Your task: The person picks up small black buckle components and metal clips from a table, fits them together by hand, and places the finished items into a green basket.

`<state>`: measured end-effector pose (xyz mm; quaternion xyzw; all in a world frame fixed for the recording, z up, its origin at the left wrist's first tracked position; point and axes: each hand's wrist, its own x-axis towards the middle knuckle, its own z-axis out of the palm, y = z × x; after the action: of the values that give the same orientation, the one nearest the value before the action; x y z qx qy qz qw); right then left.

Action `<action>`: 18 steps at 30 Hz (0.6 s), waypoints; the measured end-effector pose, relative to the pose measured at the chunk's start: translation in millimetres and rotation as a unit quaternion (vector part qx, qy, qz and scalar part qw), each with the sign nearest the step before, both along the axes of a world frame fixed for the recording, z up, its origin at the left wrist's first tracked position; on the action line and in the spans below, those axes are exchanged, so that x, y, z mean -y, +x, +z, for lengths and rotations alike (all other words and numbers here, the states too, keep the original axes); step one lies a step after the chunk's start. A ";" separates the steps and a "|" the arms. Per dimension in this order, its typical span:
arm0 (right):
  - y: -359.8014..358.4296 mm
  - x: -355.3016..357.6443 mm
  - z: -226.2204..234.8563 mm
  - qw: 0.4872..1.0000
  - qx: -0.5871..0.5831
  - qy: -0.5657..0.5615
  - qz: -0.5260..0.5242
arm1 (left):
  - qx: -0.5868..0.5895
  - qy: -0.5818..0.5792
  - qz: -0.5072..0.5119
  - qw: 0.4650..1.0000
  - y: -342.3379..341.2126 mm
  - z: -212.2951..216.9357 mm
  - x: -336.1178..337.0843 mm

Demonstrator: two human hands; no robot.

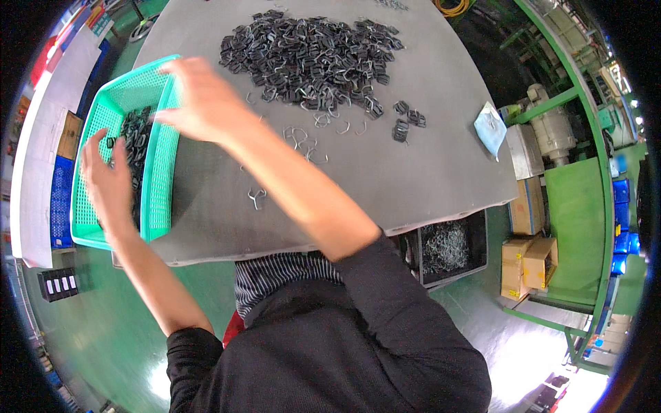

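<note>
A tall turquoise plastic basket (160, 179) with perforated sides stands at the table's left edge. Several small black buckle-like pieces (138, 141) lie inside it. My left hand (107, 182) reaches over the basket with thumb and fingers apart. One black piece shows between its fingertips; whether they touch it I cannot tell. Smeared by motion, my right hand (200, 100) hovers at the basket's right rim, its thumb and fingers spread with nothing visible between them. A large heap of black pieces with silver wire hooks (310, 62) covers the far middle of the table.
Loose wire hooks (299, 138) and a few stray black pieces (410, 117) lie on the grey table (441, 165). A pale blue packet (489, 131) rests near its right edge. Below sits a dark crate (451, 251) of metal hooks. Cardboard boxes (527, 265) and a green frame (575, 89) stand right.
</note>
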<state>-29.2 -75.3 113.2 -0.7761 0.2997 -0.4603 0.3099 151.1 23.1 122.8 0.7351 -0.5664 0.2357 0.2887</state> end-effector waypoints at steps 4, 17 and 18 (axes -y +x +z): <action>-176.8 9.6 -34.4 0.977 -0.129 0.046 -0.165 | -0.192 0.114 -0.272 0.936 -113.8 -29.2 50.2; -291.8 67.7 -113.7 0.871 -0.370 0.205 -0.250 | -0.050 0.312 -0.432 0.845 -318.6 -136.0 195.5; -281.6 69.6 -114.7 0.878 -0.358 0.209 -0.240 | -0.111 0.301 -0.448 0.835 -311.7 -140.1 191.7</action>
<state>-310.8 -144.9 -1.5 -0.7098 0.6562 -0.1377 0.2162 -160.6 -168.5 -17.3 0.4730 -0.8408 -0.1847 0.1877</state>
